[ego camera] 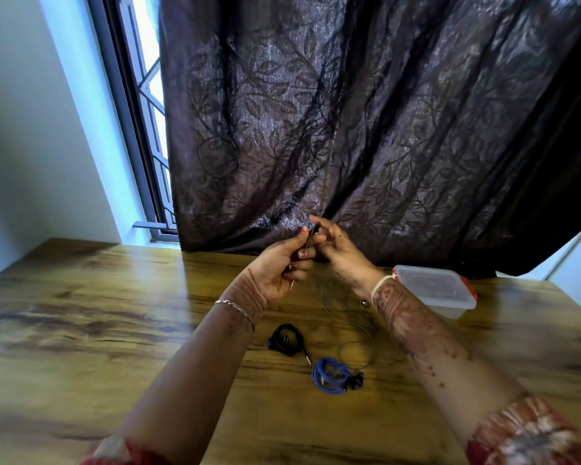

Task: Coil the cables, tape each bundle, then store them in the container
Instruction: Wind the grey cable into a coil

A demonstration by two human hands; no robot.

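Far left: pale wall (pixel 31 129), then a window (pixel 148 122) with a metal grille. A dark leaf-patterned curtain (pixel 366 129) covered the rest of the back and hung down to the far edge of the wooden table (pixel 81 313). The widest stretch of bare wood lay left of the left forearm, running out to the table's left edge.

Left hand (pixel 282 263): raised over the far middle of the table, close in front of the curtain folds, fingers curled round a thin cable (pixel 311 235). A metal plug (pixel 292 284) stuck out below the palm. A chain bracelet (pixel 235 307) sat on that wrist.

Right hand (pixel 342 253): touching the left at the fingertips, thumb and fingers pinching the same cable. The slack dropped between the wrists and lay on the table in loose loops under the right forearm.

Nearer the person, between the forearms: a black bundle (pixel 287 340), already coiled, its plug pointing toward the near edge. Just right of it sat a blue bundle (pixel 331 375) with black earbuds at its right side. The two were near each other, not touching.

Right: a clear plastic container (pixel 436 290), lid on, reddish clips at its ends, stood by the far edge beside the right wrist, under the curtain hem. Bare wood continued from it to the table's right edge.
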